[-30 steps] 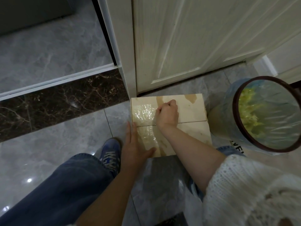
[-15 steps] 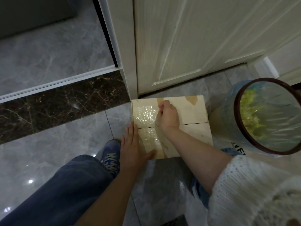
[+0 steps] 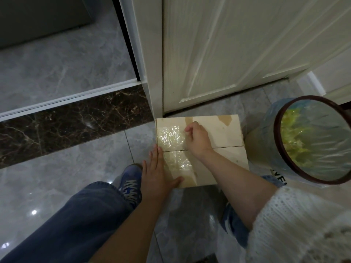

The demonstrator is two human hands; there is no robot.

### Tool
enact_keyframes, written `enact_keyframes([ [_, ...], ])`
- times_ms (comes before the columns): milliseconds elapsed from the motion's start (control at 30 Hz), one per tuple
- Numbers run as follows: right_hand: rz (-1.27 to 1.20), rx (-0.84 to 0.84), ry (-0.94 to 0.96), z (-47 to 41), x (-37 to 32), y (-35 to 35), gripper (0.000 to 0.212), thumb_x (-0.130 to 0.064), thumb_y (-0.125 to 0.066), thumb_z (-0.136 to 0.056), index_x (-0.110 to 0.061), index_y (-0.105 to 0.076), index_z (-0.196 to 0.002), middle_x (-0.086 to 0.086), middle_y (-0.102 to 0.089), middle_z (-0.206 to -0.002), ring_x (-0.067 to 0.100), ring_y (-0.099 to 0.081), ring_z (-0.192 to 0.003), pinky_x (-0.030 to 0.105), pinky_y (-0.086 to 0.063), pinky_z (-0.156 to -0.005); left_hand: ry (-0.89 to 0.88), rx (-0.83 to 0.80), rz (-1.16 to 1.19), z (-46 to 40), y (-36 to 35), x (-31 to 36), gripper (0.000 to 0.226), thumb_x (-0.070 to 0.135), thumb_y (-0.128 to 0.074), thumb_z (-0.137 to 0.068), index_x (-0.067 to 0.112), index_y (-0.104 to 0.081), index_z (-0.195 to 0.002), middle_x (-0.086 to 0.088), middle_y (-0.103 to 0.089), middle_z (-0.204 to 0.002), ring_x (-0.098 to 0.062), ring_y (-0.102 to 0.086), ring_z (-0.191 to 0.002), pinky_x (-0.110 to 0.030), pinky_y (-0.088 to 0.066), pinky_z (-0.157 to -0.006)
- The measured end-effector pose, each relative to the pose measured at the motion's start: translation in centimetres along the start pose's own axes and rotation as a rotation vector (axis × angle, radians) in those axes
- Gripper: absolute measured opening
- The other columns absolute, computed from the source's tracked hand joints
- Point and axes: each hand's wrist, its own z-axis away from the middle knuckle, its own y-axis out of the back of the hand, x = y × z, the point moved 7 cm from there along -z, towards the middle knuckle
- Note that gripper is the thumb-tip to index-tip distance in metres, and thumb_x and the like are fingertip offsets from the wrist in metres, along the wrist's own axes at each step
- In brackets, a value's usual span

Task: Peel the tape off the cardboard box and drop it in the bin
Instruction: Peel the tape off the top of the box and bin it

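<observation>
On the floor beside the bin (image 3: 311, 141), your right hand (image 3: 198, 138) pinches the tape (image 3: 171, 136) on the cardboard box (image 3: 218, 128); your left hand (image 3: 155, 175), fingers straight, presses its edge.

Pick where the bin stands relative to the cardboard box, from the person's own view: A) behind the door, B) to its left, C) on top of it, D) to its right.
D: the bin, lined with a clear bag, stands on the floor just past the right edge of the cardboard box, beside the right hand working at the tape.
</observation>
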Motion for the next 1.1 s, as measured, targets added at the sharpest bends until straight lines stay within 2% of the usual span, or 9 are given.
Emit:
enact_keyframes([
  [167,-0.051,-0.020,0.002,0.2,0.0,0.5,0.015,0.003,-0.049,-0.091,-0.002,-0.060,-0.101,0.014,-0.063,-0.102,0.027,-0.057,-0.097,0.022,-0.036,-0.080,-0.006,0.006,0.000,0.0,0.0,0.0,0.131,0.078,-0.063,-0.078,0.014,0.015,-0.161,-0.002,0.020,-0.169,-0.018,0.013,-0.157,-0.040,0.009,-0.124],
  [267,-0.030,-0.054,-0.010,-0.1,-0.1,0.4,0.016,0.001,-0.049,-0.093,-0.002,-0.060,-0.103,0.014,-0.064,-0.103,0.027,-0.058,-0.097,0.028,-0.043,-0.086,-0.003,0.002,-0.018,0.0,0.1,0.1,0.132,0.079,-0.063,-0.077,0.013,0.016,-0.161,-0.004,0.020,-0.169,-0.019,0.010,-0.157,-0.040,0.008,-0.124],
  [333,-0.022,-0.071,-0.029,-0.3,-0.1,0.5,0.020,-0.001,-0.048,-0.093,-0.003,-0.062,-0.106,0.011,-0.065,-0.103,0.025,-0.059,-0.097,0.027,-0.043,-0.089,-0.002,-0.003,-0.021,0.0,0.1,0.2,0.132,0.078,-0.063,-0.078,0.014,0.017,-0.160,-0.004,0.021,-0.169,-0.019,0.010,-0.157,-0.040,0.007,-0.124],
  [433,-0.077,-0.083,-0.101,-0.3,0.2,0.8,0.019,-0.006,-0.056,-0.091,-0.007,-0.065,-0.107,0.003,-0.062,-0.094,0.016,-0.056,-0.088,0.029,-0.046,-0.090,0.003,0.006,0.006,0.0,0.0,0.2,0.133,0.077,-0.065,-0.077,0.015,0.018,-0.160,-0.001,0.023,-0.169,-0.018,0.010,-0.157,-0.040,0.007,-0.124],
  [567,-0.099,-0.064,-0.156,-0.6,0.1,0.4,0.018,-0.020,-0.076,-0.081,-0.016,-0.064,-0.094,-0.003,-0.058,-0.080,0.011,-0.053,-0.075,0.027,-0.045,-0.078,0.003,0.005,0.007,-0.1,0.0,0.3,0.134,0.077,-0.065,-0.076,0.015,0.019,-0.160,-0.002,0.023,-0.169,-0.018,0.010,-0.157,-0.039,0.008,-0.123],
  [633,-0.077,-0.016,-0.182,-0.8,0.3,0.2,0.014,-0.020,-0.076,-0.079,-0.020,-0.063,-0.084,-0.007,-0.057,-0.074,0.009,-0.053,-0.071,0.026,-0.045,-0.074,0.012,-0.001,0.008,-0.1,0.0,0.2,0.134,0.076,-0.066,-0.077,0.016,0.020,-0.160,-0.001,0.024,-0.168,-0.018,0.011,-0.157,-0.038,0.009,-0.122],
  [733,-0.168,0.071,-0.264,-0.8,1.2,0.1,0.010,-0.016,-0.076,-0.078,-0.018,-0.067,-0.075,-0.005,-0.058,-0.070,0.010,-0.053,-0.068,0.025,-0.046,-0.071,0.025,-0.015,0.007,-0.1,-0.1,0.1,0.133,0.075,-0.067,-0.078,0.017,0.022,-0.159,0.001,0.028,-0.167,-0.017,0.011,-0.157,-0.037,0.009,-0.121],
  [900,-0.231,0.077,-0.309,-0.6,1.5,-0.1,0.007,-0.014,-0.076,-0.078,-0.014,-0.070,-0.075,-0.003,-0.058,-0.068,0.010,-0.052,-0.065,0.020,-0.042,-0.068,0.041,-0.040,0.006,-0.2,-0.1,0.1,0.133,0.073,-0.068,-0.078,0.019,0.023,-0.159,0.002,0.028,-0.167,-0.018,0.007,-0.157,-0.042,0.003,-0.125],
  [1100,-0.207,0.051,-0.357,-0.6,1.4,0.4,0.008,-0.016,-0.075,-0.081,-0.019,-0.069,-0.076,-0.009,-0.056,-0.064,0.010,-0.054,-0.069,0.014,-0.038,-0.063,0.047,-0.051,0.000,-0.1,0.0,0.1,0.133,0.073,-0.068,-0.078,0.019,0.023,-0.158,0.002,0.028,-0.167,-0.019,0.006,-0.158,-0.046,-0.001,-0.128],
])
